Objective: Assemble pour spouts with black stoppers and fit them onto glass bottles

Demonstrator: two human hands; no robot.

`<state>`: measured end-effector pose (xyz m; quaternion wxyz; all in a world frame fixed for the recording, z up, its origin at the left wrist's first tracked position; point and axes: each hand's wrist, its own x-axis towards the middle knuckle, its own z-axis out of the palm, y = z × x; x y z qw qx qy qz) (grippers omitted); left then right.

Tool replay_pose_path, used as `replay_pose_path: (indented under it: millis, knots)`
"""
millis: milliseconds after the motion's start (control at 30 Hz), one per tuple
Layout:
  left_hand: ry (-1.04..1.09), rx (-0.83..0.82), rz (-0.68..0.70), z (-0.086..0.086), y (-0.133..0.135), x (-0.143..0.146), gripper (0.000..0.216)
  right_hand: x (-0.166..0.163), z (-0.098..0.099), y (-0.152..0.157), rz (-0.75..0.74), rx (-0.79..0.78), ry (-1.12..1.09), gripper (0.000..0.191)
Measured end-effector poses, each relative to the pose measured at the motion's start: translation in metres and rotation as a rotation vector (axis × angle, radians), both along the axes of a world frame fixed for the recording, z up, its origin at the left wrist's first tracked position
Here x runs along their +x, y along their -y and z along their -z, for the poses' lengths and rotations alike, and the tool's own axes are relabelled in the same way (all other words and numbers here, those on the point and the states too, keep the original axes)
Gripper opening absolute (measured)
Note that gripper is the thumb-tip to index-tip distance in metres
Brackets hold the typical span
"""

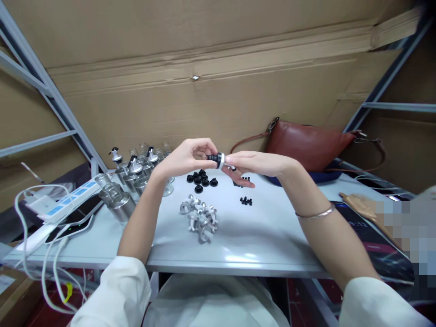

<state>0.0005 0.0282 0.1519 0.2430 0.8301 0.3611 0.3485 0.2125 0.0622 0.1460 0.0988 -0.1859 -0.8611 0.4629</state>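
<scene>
Above the middle of the table, both hands meet on a bottle pourer (218, 160) held sideways, with a black ribbed stopper and a silver collar. My left hand (190, 156) pinches the black stopper end. On the spout side, my right hand (257, 163) grips the silver part with thumb and fingers, its lower fingers stretched out. Beneath them lie several loose black stoppers (205, 182) and a heap of silver spout pieces (202, 218). Small black caps (245, 200) sit in a cluster to the right, with more partly hidden behind my right hand.
Glass and steel bottles (119, 204) stand at left, some topped with pourers (136, 167). Beside them are a power strip (70, 200), a phone and white cables. A brown leather bag (306, 143) rests at back right. Cardboard (218, 109) walls the back of the table (245, 236).
</scene>
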Motion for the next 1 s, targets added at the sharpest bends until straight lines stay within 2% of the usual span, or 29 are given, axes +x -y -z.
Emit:
replay_pose_path:
  millis: [133, 200, 400, 600, 767, 1000]
  knots:
    - [-0.093, 0.158, -0.148, -0.004, 0.004, -0.003, 0.016, -0.006, 0.001, 0.003, 0.296, 0.346, 0.012, 0.024]
    - [-0.142, 0.218, -0.194, -0.003, 0.004, -0.001, 0.014, -0.009, 0.002, 0.003, 0.366, 0.396, 0.007, 0.016]
    - [-0.230, 0.260, -0.245, 0.005, 0.001, 0.012, 0.017, -0.014, 0.004, 0.002, 0.215, 0.133, -0.126, 0.025]
    - [-0.203, 0.305, -0.222, 0.006, -0.001, 0.013, 0.016, -0.012, 0.001, 0.003, 0.294, 0.152, -0.160, 0.019]
    - [-0.187, 0.236, -0.110, 0.002, 0.004, 0.012, 0.020, -0.011, 0.004, -0.002, 0.370, 0.208, -0.178, 0.018]
    - [-0.174, 0.183, -0.104, 0.004, 0.000, 0.011, 0.018, -0.007, 0.006, -0.008, 0.263, 0.085, -0.166, 0.017]
